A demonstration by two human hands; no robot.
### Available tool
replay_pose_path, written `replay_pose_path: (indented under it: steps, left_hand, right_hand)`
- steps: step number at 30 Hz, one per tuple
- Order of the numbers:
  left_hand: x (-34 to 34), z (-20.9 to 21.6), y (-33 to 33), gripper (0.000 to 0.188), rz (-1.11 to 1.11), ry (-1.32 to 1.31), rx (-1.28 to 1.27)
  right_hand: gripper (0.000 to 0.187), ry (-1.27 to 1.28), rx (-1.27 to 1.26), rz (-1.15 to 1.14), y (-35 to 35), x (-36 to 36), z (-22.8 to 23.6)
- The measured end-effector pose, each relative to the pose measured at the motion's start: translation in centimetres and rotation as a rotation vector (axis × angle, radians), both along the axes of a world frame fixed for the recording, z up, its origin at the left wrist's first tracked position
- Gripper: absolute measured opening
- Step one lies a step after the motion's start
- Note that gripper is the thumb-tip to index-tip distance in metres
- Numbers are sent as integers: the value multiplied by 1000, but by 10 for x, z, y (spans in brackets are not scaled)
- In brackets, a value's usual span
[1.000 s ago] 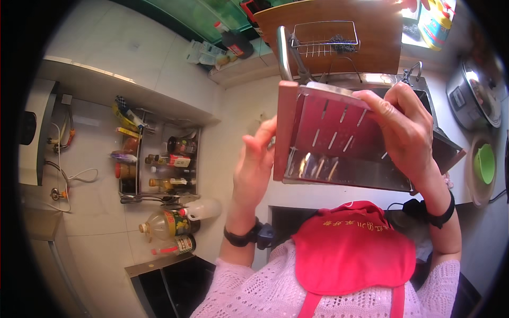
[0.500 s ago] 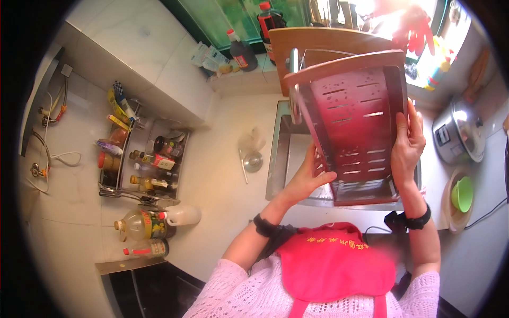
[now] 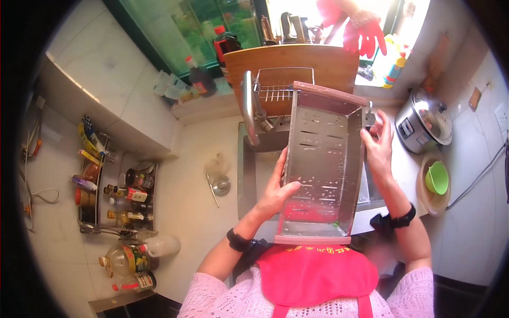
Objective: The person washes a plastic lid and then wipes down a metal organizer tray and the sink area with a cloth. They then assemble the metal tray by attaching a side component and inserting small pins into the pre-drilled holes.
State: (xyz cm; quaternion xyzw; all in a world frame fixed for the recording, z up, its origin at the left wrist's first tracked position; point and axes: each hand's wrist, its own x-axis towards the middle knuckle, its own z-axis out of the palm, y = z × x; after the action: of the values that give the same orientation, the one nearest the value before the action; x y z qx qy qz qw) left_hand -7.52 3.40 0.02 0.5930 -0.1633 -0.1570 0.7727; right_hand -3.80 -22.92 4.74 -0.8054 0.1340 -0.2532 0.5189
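A long slotted metal drain basket (image 3: 323,153) with pink end rims is tilted over the sink (image 3: 248,191), wet with drops. A small green scrap (image 3: 335,224) lies near its close end. My left hand (image 3: 274,193) grips its left wall, the thumb over the rim and the fingers partly hidden beneath. Beside the right wall is my right hand (image 3: 379,146), its fingers bent and apart; the thumb tip is at the rim, and I see nothing held in it. The chrome tap (image 3: 248,106) rises left of the basket's far end.
Behind the tap stand a wire rack (image 3: 283,91) and a wooden board (image 3: 297,59). On the right are a steel cooker (image 3: 421,124) and a green bowl (image 3: 437,178). A glass lid (image 3: 221,185) lies on the left counter, near a bottle rack (image 3: 119,180). Red gloves (image 3: 366,38) hang by the window.
The basket has come lower and nearer to me, its inside facing up more. My right hand has loosened from its wall, fingers now apart. The left hand still holds on.
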Motion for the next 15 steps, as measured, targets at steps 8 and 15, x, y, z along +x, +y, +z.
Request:
replay_pose_path:
  steps: [8,15]
  left_hand:
    - [-5,-3,-7,81,-45,-55,96]
    - [-16,4,-6,80,-69,-120,140]
  right_hand:
    - [58,-99,-735,438,-36,58,44]
    - [53,26,-657,523,-20,54,29]
